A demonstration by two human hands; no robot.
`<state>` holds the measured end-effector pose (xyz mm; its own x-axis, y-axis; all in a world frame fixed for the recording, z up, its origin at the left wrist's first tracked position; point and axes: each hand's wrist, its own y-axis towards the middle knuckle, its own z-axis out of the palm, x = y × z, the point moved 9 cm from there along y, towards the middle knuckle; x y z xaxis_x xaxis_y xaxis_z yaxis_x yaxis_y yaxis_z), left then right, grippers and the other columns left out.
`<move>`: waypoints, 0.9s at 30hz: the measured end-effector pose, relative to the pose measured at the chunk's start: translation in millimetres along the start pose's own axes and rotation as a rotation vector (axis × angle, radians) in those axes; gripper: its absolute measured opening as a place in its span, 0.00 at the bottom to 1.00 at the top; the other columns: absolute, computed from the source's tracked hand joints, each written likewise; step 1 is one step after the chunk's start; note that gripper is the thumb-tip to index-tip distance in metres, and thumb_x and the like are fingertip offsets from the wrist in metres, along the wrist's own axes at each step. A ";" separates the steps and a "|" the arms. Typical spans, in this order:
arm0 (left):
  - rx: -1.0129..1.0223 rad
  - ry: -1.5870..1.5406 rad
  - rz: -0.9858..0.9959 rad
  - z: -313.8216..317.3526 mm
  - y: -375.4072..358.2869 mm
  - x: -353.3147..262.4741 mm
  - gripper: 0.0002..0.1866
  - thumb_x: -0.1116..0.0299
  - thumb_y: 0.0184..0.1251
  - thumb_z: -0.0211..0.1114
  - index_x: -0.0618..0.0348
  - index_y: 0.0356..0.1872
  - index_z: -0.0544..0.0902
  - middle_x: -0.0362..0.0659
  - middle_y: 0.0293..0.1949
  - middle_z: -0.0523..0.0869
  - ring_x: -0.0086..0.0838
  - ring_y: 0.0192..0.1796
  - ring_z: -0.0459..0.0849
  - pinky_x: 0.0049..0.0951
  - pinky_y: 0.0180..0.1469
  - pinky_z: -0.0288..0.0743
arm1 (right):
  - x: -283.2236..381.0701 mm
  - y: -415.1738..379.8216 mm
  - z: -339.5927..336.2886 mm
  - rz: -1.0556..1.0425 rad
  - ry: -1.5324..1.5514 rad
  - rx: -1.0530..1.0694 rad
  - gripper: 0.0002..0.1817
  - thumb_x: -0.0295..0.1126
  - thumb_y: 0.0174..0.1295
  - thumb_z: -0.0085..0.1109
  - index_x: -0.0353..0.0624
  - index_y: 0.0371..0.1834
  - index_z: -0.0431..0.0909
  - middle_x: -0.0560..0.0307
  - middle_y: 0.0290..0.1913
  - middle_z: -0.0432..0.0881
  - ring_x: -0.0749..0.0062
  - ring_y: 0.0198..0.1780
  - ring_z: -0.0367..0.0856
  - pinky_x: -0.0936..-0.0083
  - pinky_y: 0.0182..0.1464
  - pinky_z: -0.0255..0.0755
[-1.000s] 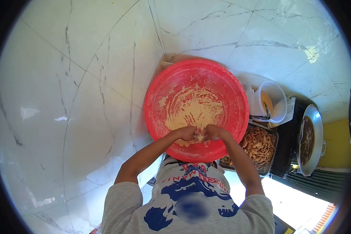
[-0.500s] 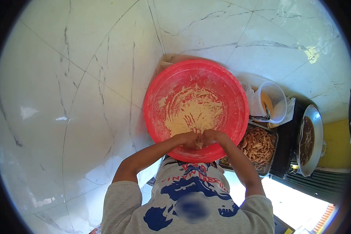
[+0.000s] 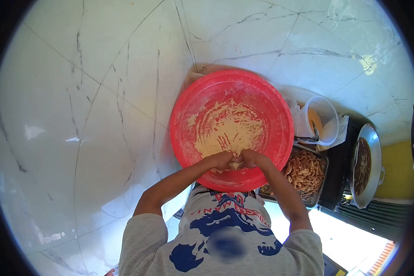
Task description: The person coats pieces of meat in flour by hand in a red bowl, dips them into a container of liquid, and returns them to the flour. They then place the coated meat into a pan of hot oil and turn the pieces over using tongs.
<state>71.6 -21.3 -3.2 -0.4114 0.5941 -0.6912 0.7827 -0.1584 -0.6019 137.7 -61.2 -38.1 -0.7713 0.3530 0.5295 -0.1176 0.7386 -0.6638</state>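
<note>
A large red basin [image 3: 273, 110] holds pale yellow flour or batter mix [image 3: 244, 133], streaked by finger marks. Inside its near side, my left hand [image 3: 222, 160] and my right hand [image 3: 250, 158] are close together with curled fingers. Between them they pinch a small flour-coated piece [image 3: 236, 163], too small and covered to name. The fingertips are partly hidden by the backs of the hands.
Right of the basin is a tray of brown fried pieces [image 3: 306, 172]. Behind it stand a clear plastic tub [image 3: 321, 117] and a black-handled utensil [image 3: 307, 139]. Farther right, a metal pan [image 3: 375, 156] holds dark liquid [image 3: 362, 163]. Marbled tile walls [image 3: 124, 92] enclose the back and left.
Both hands have shifted slightly away from my body, toward the middle of the basin, with the coated piece still between them.
</note>
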 end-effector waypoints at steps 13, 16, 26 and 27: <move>-0.143 0.013 -0.004 3.1 19.9 20.2 0.17 0.65 0.50 0.71 0.66 0.38 0.81 0.55 0.32 0.84 0.45 0.39 0.83 0.39 0.42 0.76 | 5.1 -10.4 -8.6 0.140 -0.107 0.015 0.26 0.34 0.43 0.71 0.45 0.50 0.81 0.43 0.44 0.83 0.53 0.47 0.81 0.66 0.50 0.75; -0.069 0.063 0.134 21.1 21.0 9.5 0.17 0.64 0.50 0.71 0.66 0.36 0.82 0.54 0.30 0.84 0.43 0.35 0.84 0.38 0.39 0.76 | 11.6 -15.8 4.3 0.115 -0.009 0.182 0.27 0.38 0.42 0.72 0.45 0.49 0.81 0.47 0.43 0.84 0.54 0.46 0.82 0.67 0.50 0.74; -0.094 -0.009 -0.065 11.7 22.6 29.5 0.17 0.61 0.52 0.70 0.61 0.39 0.82 0.56 0.33 0.84 0.44 0.39 0.84 0.38 0.40 0.74 | -15.3 3.0 6.5 0.103 -0.010 0.016 0.20 0.36 0.44 0.68 0.49 0.45 0.83 0.49 0.38 0.85 0.61 0.41 0.83 0.67 0.44 0.75; -0.068 0.001 -0.020 19.9 28.7 32.0 0.17 0.61 0.51 0.70 0.62 0.39 0.82 0.55 0.33 0.84 0.44 0.38 0.84 0.38 0.40 0.74 | -9.8 0.4 8.2 0.106 -0.037 0.065 0.20 0.34 0.44 0.67 0.49 0.44 0.84 0.49 0.38 0.85 0.60 0.41 0.83 0.67 0.44 0.75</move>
<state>71.7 -22.5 -50.5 -0.4270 0.5976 -0.6786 0.8042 -0.0921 -0.5871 140.1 -69.1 -48.0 -0.8038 0.4047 0.4360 -0.0741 0.6591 -0.7484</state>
